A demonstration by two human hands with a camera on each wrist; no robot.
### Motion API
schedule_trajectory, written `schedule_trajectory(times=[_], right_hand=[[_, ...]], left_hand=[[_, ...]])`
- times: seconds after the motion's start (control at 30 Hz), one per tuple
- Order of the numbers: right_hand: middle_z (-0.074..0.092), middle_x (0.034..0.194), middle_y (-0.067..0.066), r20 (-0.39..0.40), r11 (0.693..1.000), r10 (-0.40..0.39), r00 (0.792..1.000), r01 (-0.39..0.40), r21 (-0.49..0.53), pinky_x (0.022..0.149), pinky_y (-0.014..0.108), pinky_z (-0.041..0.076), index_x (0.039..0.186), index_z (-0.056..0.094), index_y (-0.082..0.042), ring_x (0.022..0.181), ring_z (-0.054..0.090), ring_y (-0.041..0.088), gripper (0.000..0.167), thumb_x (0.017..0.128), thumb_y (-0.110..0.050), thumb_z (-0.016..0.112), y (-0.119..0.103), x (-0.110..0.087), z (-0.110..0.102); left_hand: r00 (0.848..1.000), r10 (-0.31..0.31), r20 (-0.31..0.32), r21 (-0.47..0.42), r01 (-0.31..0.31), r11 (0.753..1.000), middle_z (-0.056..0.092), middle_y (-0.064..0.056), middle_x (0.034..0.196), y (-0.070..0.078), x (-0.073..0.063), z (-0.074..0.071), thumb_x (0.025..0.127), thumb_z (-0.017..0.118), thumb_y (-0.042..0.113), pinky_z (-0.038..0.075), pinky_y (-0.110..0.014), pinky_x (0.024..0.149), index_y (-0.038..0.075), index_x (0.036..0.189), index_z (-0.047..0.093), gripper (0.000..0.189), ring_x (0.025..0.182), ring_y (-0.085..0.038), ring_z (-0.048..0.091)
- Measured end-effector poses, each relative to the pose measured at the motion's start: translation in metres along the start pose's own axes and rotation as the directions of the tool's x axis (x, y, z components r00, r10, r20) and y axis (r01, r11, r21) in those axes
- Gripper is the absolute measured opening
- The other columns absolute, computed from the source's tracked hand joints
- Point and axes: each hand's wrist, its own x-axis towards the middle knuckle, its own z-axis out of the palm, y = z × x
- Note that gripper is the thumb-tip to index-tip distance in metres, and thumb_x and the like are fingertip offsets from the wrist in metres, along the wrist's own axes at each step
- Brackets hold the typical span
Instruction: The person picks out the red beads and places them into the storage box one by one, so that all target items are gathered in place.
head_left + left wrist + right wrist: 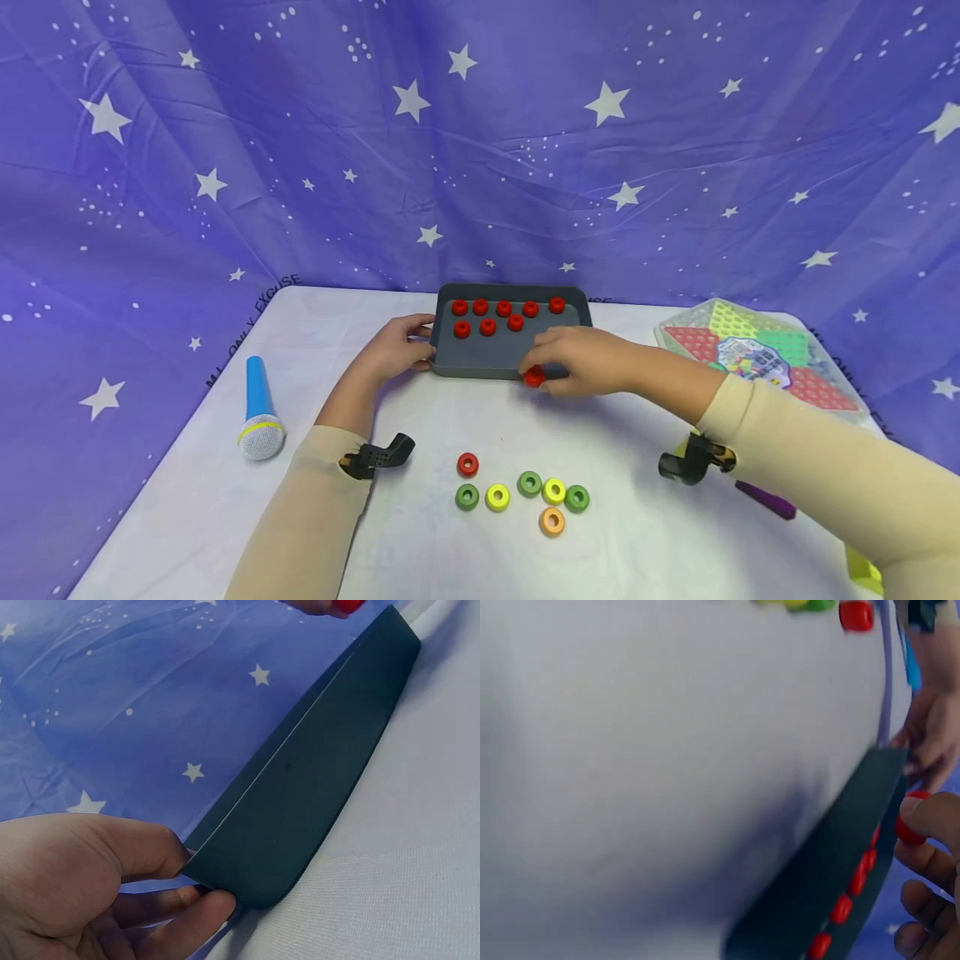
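A dark grey tray [480,357] lies near the back of the white table, with several red ring beads [504,308] in two rows along its far side. At the tray's left end my left hand [396,346] grips the wall; in the left wrist view the thumb is at the rim and fingers touch the outer side near a corner. My right hand [581,360] pinches a red ring bead [534,377] by the tray's front edge. From the right wrist view, that bead [910,817] is held between thumb and finger beside the tray wall [817,862].
Nearer the front lie loose beads: a red one [468,465], green ones [467,497], yellow ones [497,498] and an orange one [552,522]. A blue toy microphone [260,417] is at left. On the right, a colourful hexagonal game board [757,354] sits partly behind the right arm.
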Motion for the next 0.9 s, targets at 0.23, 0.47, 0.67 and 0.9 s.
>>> schedule_trajectory(times=[0.23, 0.47, 0.67, 0.9], right_hand=[[0.068, 0.117, -0.007, 0.033, 0.997, 0.068, 0.997, -0.067, -0.025, 0.095, 0.043, 0.056, 0.121, 0.073, -0.024, 0.116, 0.061, 0.025, 0.031, 0.090, -0.021, 0.075, 0.025, 0.003, -0.021], [0.064, 0.100, -0.003, 0.055, 0.997, 0.078, 0.995, -0.076, -0.032, 0.072, 0.033, 0.053, 0.117, 0.073, -0.021, 0.082, 0.057, 0.020, 0.032, 0.087, -0.011, 0.075, 0.051, 0.018, -0.034], [0.067, 0.106, -0.002, 0.102, 0.990, 0.125, 0.987, -0.116, -0.086, 0.088, 0.041, 0.056, 0.119, 0.073, -0.016, 0.100, 0.062, 0.023, 0.035, 0.086, -0.008, 0.073, 0.073, 0.034, -0.034], [0.069, 0.110, 0.003, 0.127, 0.977, 0.192, 0.973, -0.178, -0.116, 0.092, 0.045, 0.056, 0.121, 0.073, -0.013, 0.100, 0.062, 0.022, 0.037, 0.085, -0.004, 0.074, 0.092, 0.046, -0.032]], left_hand=[[1.000, 0.006, 0.002, -0.003, -0.006, 1.000, 0.055, -0.022, 0.139, -0.001, 0.001, -0.001, 0.094, 0.060, 0.002, 0.062, -0.036, 0.083, 0.007, 0.154, 0.042, 0.064, 0.113, -0.033, 0.064], [1.000, 0.000, -0.005, -0.010, 0.000, 1.000, 0.055, -0.020, 0.138, -0.002, -0.001, -0.001, 0.093, 0.061, 0.002, 0.062, -0.036, 0.082, 0.008, 0.154, 0.042, 0.064, 0.111, -0.032, 0.065], [1.000, -0.010, -0.002, -0.015, 0.010, 1.000, 0.055, -0.020, 0.139, -0.006, -0.001, -0.001, 0.093, 0.061, 0.003, 0.062, -0.036, 0.082, 0.008, 0.155, 0.041, 0.065, 0.110, -0.031, 0.065], [1.000, -0.009, -0.011, -0.009, 0.009, 1.000, 0.058, -0.017, 0.135, -0.003, 0.004, -0.002, 0.091, 0.063, 0.003, 0.063, -0.034, 0.080, 0.011, 0.153, 0.045, 0.065, 0.105, -0.028, 0.066]])
